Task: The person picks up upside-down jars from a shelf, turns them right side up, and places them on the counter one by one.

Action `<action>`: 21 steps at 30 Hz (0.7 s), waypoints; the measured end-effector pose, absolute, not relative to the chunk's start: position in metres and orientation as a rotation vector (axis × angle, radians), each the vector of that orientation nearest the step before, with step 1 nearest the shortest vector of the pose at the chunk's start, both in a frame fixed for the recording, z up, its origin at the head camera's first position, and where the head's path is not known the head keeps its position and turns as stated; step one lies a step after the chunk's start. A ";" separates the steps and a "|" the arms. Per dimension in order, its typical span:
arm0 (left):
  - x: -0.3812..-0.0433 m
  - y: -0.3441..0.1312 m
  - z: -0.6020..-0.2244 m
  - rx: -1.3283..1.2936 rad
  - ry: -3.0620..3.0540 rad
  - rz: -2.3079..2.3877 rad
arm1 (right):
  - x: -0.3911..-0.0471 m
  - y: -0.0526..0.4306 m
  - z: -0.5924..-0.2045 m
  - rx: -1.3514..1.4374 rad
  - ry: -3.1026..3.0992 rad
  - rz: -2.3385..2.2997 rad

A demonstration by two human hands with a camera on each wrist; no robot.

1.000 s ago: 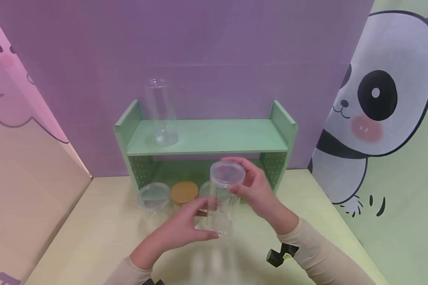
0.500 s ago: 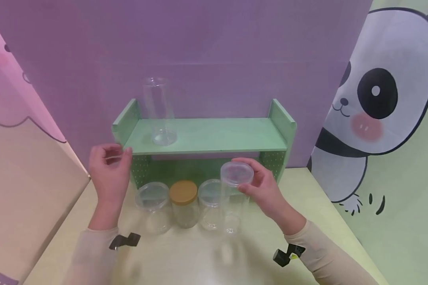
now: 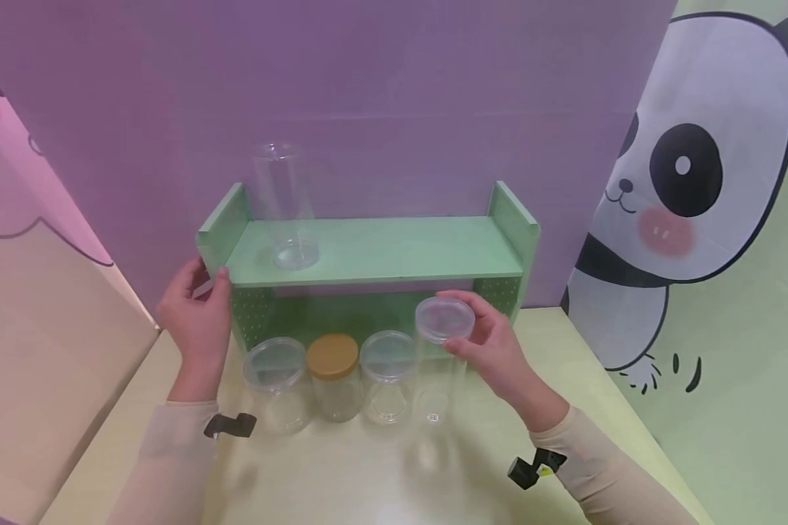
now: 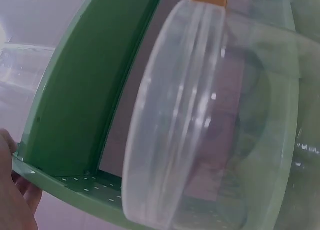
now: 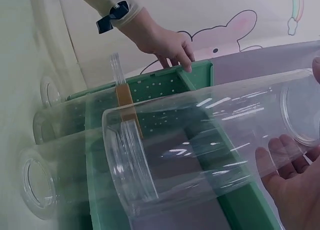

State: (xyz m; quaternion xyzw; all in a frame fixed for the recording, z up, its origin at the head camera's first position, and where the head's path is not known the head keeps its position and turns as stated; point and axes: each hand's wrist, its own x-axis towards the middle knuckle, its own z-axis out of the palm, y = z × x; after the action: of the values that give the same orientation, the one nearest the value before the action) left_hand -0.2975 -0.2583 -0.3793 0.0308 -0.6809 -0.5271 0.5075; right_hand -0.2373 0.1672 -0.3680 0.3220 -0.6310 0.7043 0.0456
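My right hand (image 3: 495, 354) grips a tall clear jar (image 3: 435, 379) near its top, thumb and fingers round it just under the clear lid (image 3: 444, 319). The jar is upright at the right end of a row of jars. At the left, my left hand (image 3: 200, 310) holds the side panel of a green two-tier shelf (image 3: 394, 248), its thumb at the front edge. In the left wrist view, the fingers (image 4: 31, 196) curl round the panel's outer side. The right wrist view shows the right fingers (image 5: 280, 155) along the tall jar's wall.
Left of the tall jar stand a jar with a clear lid (image 3: 387, 357), a jar with an orange-brown lid (image 3: 333, 357) and a wide clear-lidded jar (image 3: 274, 364). A tall clear container (image 3: 285, 204) stands on the upper shelf. Behind is a purple wall (image 3: 394, 109).
My left hand has left the tall jar and moved left onto the shelf's side panel. My right hand has shifted the tall jar a little right, beside the row.
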 end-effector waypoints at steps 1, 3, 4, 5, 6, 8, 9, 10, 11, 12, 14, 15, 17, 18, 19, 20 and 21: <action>-0.297 -0.259 -0.379 0.067 -1.638 -1.275 | -0.238 0.168 -0.368 0.976 -1.925 2.141; -0.295 -0.259 -0.379 0.055 -1.636 -1.282 | -0.239 0.169 -0.370 0.962 -1.917 2.123; -0.295 -0.259 -0.379 0.050 -1.635 -1.289 | -0.241 0.169 -0.371 0.952 -1.911 2.114; -0.294 -0.259 -0.378 0.045 -1.637 -1.293 | -0.242 0.170 -0.373 0.943 -1.906 2.095; -0.293 -0.259 -0.378 0.045 -1.638 -1.300 | -0.244 0.170 -0.376 0.932 -1.903 2.072; -0.293 -0.259 -0.378 0.049 -1.639 -1.320 | -0.248 0.169 -0.382 0.902 -1.900 2.023; -0.294 -0.259 -0.378 0.053 -1.637 -1.334 | -0.250 0.169 -0.386 0.887 -1.902 1.995; -0.294 -0.259 -0.378 0.052 -1.634 -1.348 | -0.253 0.169 -0.390 0.870 -1.906 1.970; -0.295 -0.259 -0.379 0.058 -1.632 -1.363 | -0.255 0.169 -0.394 0.854 -1.910 1.947; -0.296 -0.259 -0.379 0.066 -1.630 -1.375 | -0.257 0.168 -0.398 0.839 -1.919 1.929; -0.297 -0.259 -0.380 0.071 -1.627 -1.393 | -0.261 0.168 -0.407 0.817 -1.936 1.908; -0.298 -0.259 -0.380 0.074 -1.624 -1.401 | -0.263 0.167 -0.411 0.808 -1.944 1.901; -0.298 -0.258 -0.380 0.080 -1.623 -1.406 | -0.267 0.166 -0.418 0.785 -1.965 1.895; -0.297 -0.258 -0.379 0.080 -1.621 -1.406 | -0.269 0.166 -0.422 0.774 -1.975 1.893; -0.296 -0.257 -0.378 0.078 -1.620 -1.406 | -0.270 0.166 -0.425 0.762 -1.983 1.891; -0.295 -0.256 -0.377 0.078 -1.619 -1.406 | -0.272 0.166 -0.428 0.746 -1.992 1.890; -0.294 -0.255 -0.376 0.076 -1.618 -1.406 | -0.274 0.165 -0.432 0.732 -1.998 1.892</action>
State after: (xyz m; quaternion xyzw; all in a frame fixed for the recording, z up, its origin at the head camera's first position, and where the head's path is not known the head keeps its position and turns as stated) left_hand -0.2935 -0.2547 -0.3763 0.0312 -0.6626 -0.5759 0.4779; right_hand -0.2741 0.1655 -0.4316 0.2544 -0.6940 0.6573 0.1467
